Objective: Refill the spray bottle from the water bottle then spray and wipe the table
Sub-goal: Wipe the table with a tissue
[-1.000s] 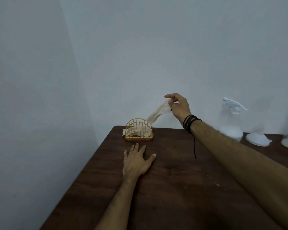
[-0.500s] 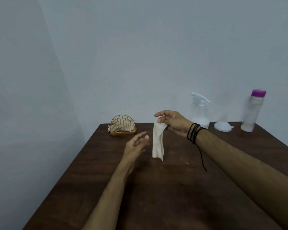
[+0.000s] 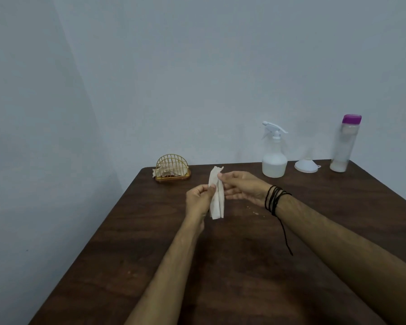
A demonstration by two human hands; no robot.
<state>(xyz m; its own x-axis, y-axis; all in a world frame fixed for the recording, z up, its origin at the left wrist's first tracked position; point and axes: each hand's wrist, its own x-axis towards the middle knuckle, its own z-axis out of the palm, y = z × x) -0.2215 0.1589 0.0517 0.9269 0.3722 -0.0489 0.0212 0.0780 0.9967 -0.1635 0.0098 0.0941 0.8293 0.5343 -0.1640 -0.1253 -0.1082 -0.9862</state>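
Pale blue-grey walls meet in a corner behind a dark brown wooden desk (image 3: 232, 266); above its middle both hands hold a folded white tissue (image 3: 216, 195) upright, clear of the surface. The left hand (image 3: 198, 200) pinches the tissue's left edge between thumb and curled fingers — the right hand (image 3: 243, 187), black cord wound round its wrist, pinches the top edge, its other fingers loosely spread. Along the far edge stand a yellow wire napkin holder (image 3: 172, 168) with tissues in it, at the left; a spray bottle (image 3: 274, 158) partly filled with liquid; a white funnel (image 3: 307, 164) set mouth down; and a purple-capped water bottle (image 3: 345, 144) at the right.
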